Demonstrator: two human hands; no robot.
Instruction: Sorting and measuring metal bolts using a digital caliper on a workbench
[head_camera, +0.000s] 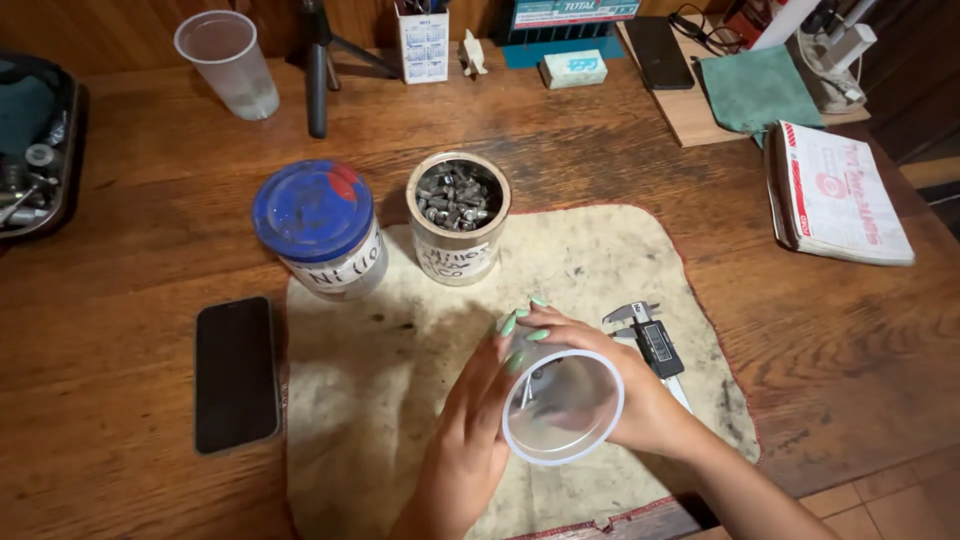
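Both my hands hold a clear plastic cup (563, 405) over a stained cream cloth (400, 380), its open mouth tipped toward me. My left hand (465, 430) wraps the cup's left side. My right hand (625, 385) cups its right side, fingertips with green nails meeting over the top. A digital caliper (652, 340) lies on the cloth just beyond my right hand. At the cloth's far edge stand an open jar full of metal screws (458, 215) and a jar with a blue lid (322, 228).
A black phone (236, 372) lies face down left of the cloth. Another clear cup (228, 65) stands at the back left beside a tripod leg (317, 75). A tray of tools (35, 150) sits far left, a booklet (838, 195) and green cloth (755, 90) at right.
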